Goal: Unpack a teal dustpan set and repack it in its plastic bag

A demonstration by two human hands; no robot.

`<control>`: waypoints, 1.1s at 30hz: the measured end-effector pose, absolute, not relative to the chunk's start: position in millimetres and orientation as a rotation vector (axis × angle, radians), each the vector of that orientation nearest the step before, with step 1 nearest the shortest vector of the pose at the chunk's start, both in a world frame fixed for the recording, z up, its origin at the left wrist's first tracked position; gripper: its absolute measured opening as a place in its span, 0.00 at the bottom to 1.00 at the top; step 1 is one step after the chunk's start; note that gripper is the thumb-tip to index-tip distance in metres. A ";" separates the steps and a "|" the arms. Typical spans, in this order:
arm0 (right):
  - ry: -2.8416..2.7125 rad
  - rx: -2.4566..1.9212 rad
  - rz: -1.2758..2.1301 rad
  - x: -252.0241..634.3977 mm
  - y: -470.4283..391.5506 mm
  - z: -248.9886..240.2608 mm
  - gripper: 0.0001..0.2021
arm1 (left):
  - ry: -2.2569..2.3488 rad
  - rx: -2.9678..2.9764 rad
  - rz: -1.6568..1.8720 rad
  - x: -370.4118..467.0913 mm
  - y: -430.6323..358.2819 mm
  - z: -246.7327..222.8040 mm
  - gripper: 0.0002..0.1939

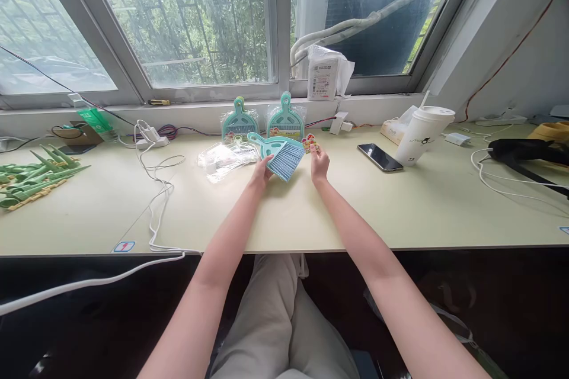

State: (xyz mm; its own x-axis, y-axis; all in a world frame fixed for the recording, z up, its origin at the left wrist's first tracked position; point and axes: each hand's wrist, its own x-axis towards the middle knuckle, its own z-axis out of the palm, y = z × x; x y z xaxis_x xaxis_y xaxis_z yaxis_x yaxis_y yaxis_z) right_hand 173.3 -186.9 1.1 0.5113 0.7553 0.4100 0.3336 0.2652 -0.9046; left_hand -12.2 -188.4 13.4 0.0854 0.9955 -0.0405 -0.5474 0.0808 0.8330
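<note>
**Brush set (pixel 288 161) and printed card (pixel 309 141) held side by side**

The left hand (pixel 261 172) grasped the teal brush set by its near left edge, fingers closed around it, bristles facing up. The right hand (pixel 320 166) pinched the small card just beside the set's right edge, thumb and fingers nearly together. The step seemed to be handling card and set separately; any further move called for a steady left grip. Clear plastic packaging (pixel 222 161) lay left on the table (pixel 284 219), two wrapped sets (pixel 240 124) (pixel 285 124) beyond.
</note>
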 end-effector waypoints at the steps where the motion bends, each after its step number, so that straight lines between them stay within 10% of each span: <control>1: -1.131 -1.326 0.345 169.1 -190.6 2.7 0.28 | 0.729 0.802 1.315 -10.9 -191.2 14.4 0.17; 10: -1.978 -1.358 0.236 147.9 -203.5 -0.4 0.26 | 0.606 0.866 1.306 -12.7 -195.2 16.7 0.26; 33: -2.054 -1.335 0.264 154.4 -203.8 6.2 0.21 | 0.666 0.895 1.322 -16.8 -188.4 9.4 0.31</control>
State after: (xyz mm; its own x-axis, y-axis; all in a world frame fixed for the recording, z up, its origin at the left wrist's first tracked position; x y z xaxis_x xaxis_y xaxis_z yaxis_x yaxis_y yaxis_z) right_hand 154.4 -203.8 6.2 -0.2570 0.8706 0.4195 0.7363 0.4576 -0.4985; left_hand -16.8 -188.4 9.4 0.1517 0.9854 0.0776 -0.5241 0.0136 0.8516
